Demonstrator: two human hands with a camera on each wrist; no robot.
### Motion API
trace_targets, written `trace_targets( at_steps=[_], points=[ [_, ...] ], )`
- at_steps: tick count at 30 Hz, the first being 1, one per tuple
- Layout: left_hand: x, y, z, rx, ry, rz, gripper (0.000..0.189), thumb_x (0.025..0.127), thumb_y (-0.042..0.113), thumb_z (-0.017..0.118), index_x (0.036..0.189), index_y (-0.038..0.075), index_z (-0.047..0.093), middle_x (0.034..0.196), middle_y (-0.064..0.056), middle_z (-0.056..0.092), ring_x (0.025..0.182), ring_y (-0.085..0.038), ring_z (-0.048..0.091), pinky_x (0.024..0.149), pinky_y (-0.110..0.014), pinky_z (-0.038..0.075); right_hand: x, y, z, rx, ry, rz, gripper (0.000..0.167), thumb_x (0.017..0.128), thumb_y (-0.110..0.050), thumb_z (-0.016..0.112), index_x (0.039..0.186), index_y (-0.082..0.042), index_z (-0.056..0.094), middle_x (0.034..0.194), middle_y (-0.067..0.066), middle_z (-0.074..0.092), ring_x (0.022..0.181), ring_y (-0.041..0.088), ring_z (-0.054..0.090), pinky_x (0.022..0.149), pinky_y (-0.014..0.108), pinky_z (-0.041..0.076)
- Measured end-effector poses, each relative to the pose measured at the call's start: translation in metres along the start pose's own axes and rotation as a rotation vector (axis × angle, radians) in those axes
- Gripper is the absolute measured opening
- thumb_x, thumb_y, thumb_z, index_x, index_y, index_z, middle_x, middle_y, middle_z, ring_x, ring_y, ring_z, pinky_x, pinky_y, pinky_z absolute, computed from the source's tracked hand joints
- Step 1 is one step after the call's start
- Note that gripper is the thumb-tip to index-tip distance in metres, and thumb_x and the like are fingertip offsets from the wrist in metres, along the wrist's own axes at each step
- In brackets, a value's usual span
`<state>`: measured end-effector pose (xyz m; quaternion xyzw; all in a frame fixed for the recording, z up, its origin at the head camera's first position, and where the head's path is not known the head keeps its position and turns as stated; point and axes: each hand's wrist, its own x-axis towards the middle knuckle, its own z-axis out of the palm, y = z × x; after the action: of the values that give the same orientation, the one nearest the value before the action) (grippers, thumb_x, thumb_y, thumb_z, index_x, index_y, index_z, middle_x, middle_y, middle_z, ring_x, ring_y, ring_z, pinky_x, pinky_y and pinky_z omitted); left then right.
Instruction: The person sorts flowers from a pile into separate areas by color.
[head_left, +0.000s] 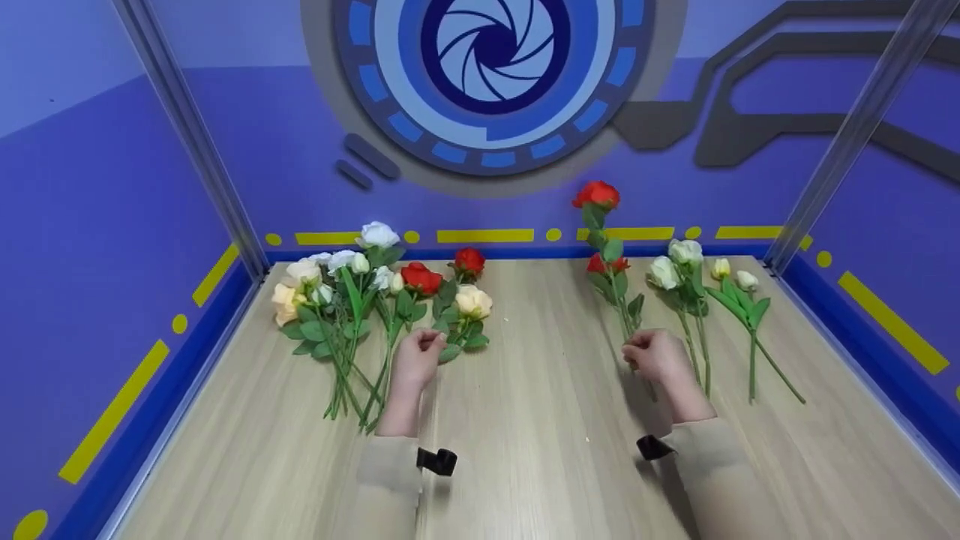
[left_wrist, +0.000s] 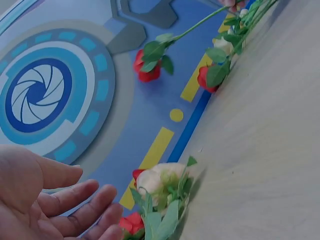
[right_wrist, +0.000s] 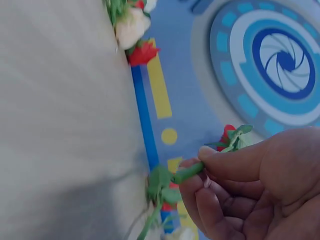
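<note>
My right hand pinches the stem of a red rose between thumb and fingers. The rose is raised off the table, its bloom up against the back wall. In the right wrist view the green stem's cut end pokes out past the thumb. A second red rose lies below it. My left hand holds nothing; in the left wrist view its fingers are loosely bent. It is above the table, near a peach rose and over part of the left-hand flowers.
On the left lie white roses, peach roses and red roses, with stems crossing. White roses and pale tulips lie at the right. Blue walls enclose the wooden table at the back and sides.
</note>
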<state>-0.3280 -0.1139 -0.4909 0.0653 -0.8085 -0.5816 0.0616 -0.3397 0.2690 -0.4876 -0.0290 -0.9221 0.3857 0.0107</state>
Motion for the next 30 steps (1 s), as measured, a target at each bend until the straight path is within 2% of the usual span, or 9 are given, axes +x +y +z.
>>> trace_targets(
  at_steps=[1, 6, 11, 14, 19, 24, 26, 29, 30],
  points=[
    [0.001, -0.001, -0.002, 0.033, 0.008, 0.008, 0.025, 0.104, 0.014, 0.06, 0.117, -0.005, 0.068, 0.105, -0.019, 0.072, 0.1, -0.031, 0.067, 0.084, -0.039, 0.055, 0.002, 0.005, -0.002, -0.017, 0.012, 0.007, 0.017, 0.099, -0.009, 0.064, 0.096, 0.005, 0.073, 0.085, 0.015, 0.074, 0.071, 0.016, 0.064, 0.062, 0.028, 0.049],
    [0.002, -0.007, -0.008, 0.061, -0.009, -0.022, 0.026, 0.105, 0.016, 0.059, 0.12, -0.004, 0.067, 0.11, -0.018, 0.068, 0.101, -0.03, 0.065, 0.085, -0.039, 0.054, 0.01, 0.026, -0.007, -0.119, 0.061, 0.046, 0.02, 0.098, -0.01, 0.063, 0.099, 0.007, 0.073, 0.096, 0.022, 0.073, 0.081, 0.028, 0.065, 0.07, 0.036, 0.051],
    [0.005, -0.012, -0.01, 0.124, 0.022, -0.043, 0.024, 0.105, 0.016, 0.058, 0.118, -0.002, 0.067, 0.108, -0.018, 0.068, 0.097, -0.029, 0.065, 0.083, -0.039, 0.054, 0.013, 0.041, -0.006, -0.147, 0.074, 0.068, 0.021, 0.097, -0.009, 0.062, 0.103, 0.009, 0.073, 0.099, 0.025, 0.073, 0.082, 0.032, 0.066, 0.069, 0.041, 0.053],
    [0.005, -0.015, -0.011, 0.201, 0.049, -0.047, 0.024, 0.104, 0.014, 0.06, 0.118, -0.003, 0.068, 0.11, -0.019, 0.069, 0.1, -0.031, 0.066, 0.086, -0.043, 0.054, 0.013, 0.046, -0.005, -0.153, 0.068, 0.068, 0.023, 0.097, -0.007, 0.062, 0.107, 0.011, 0.073, 0.104, 0.029, 0.072, 0.085, 0.036, 0.067, 0.074, 0.044, 0.056],
    [0.004, -0.021, -0.013, 0.362, 0.048, -0.1, 0.03, 0.103, 0.019, 0.062, 0.125, -0.001, 0.067, 0.119, -0.021, 0.067, 0.111, -0.038, 0.064, 0.094, -0.05, 0.053, 0.013, 0.046, -0.005, -0.176, 0.025, 0.09, 0.031, 0.098, -0.008, 0.059, 0.122, 0.01, 0.069, 0.125, 0.033, 0.067, 0.11, 0.048, 0.066, 0.087, 0.052, 0.057],
    [0.002, -0.026, -0.012, 0.476, 0.028, -0.124, 0.031, 0.102, 0.02, 0.063, 0.124, -0.002, 0.067, 0.122, -0.024, 0.066, 0.116, -0.045, 0.061, 0.099, -0.055, 0.05, 0.016, 0.044, -0.003, -0.26, -0.025, 0.051, 0.036, 0.096, -0.008, 0.055, 0.124, 0.009, 0.069, 0.124, 0.033, 0.067, 0.102, 0.045, 0.067, 0.08, 0.047, 0.056],
    [0.002, -0.028, -0.012, 0.508, 0.016, -0.122, 0.032, 0.102, 0.02, 0.063, 0.123, -0.003, 0.067, 0.121, -0.024, 0.066, 0.116, -0.045, 0.061, 0.099, -0.055, 0.051, 0.017, 0.042, -0.001, -0.294, -0.044, 0.029, 0.034, 0.094, -0.008, 0.053, 0.118, 0.007, 0.072, 0.115, 0.031, 0.071, 0.09, 0.04, 0.066, 0.073, 0.042, 0.053],
    [0.001, -0.031, -0.012, 0.559, 0.004, -0.105, 0.03, 0.099, 0.017, 0.065, 0.12, -0.004, 0.069, 0.118, -0.025, 0.067, 0.113, -0.045, 0.062, 0.098, -0.054, 0.051, 0.016, 0.041, 0.001, -0.323, -0.059, 0.003, 0.033, 0.093, -0.007, 0.053, 0.115, 0.005, 0.075, 0.106, 0.026, 0.073, 0.085, 0.037, 0.064, 0.069, 0.037, 0.05],
    [0.001, -0.031, -0.012, 0.581, 0.0, -0.096, 0.028, 0.098, 0.016, 0.066, 0.117, -0.004, 0.07, 0.116, -0.024, 0.069, 0.111, -0.044, 0.064, 0.097, -0.053, 0.052, 0.016, 0.04, 0.002, -0.322, -0.066, 0.0, 0.033, 0.094, -0.007, 0.053, 0.116, 0.005, 0.074, 0.107, 0.026, 0.072, 0.088, 0.039, 0.066, 0.071, 0.038, 0.053]
  ],
)
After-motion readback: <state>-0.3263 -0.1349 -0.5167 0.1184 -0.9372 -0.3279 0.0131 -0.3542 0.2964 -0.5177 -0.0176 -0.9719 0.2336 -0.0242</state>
